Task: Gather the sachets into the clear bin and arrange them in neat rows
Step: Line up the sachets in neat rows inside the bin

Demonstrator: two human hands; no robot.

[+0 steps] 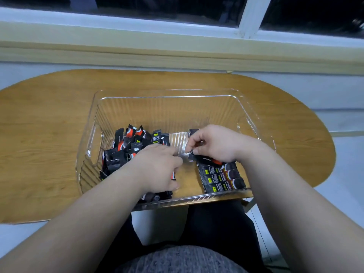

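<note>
A wooden desk [49,134] with rounded ends and a visible grain is seen under a clear bin [167,97], whose plastic walls are ribbed and whose corners are rounded. In the left half of the bin a loose pile of sachets [126,146] is heaped: small glossy black packets with red and white marks, lying at many angles. The left hand [157,166] is laid palm-down on this pile. Its fingers are bent, but whether anything is held in its grip cannot be told. Just to the right, a black sachet [194,133] is pinched in the grip of the right hand [212,144], between the thumb and curled fingers. In the near right corner a row of sachets [222,179] is laid flat, side by side.
</note>
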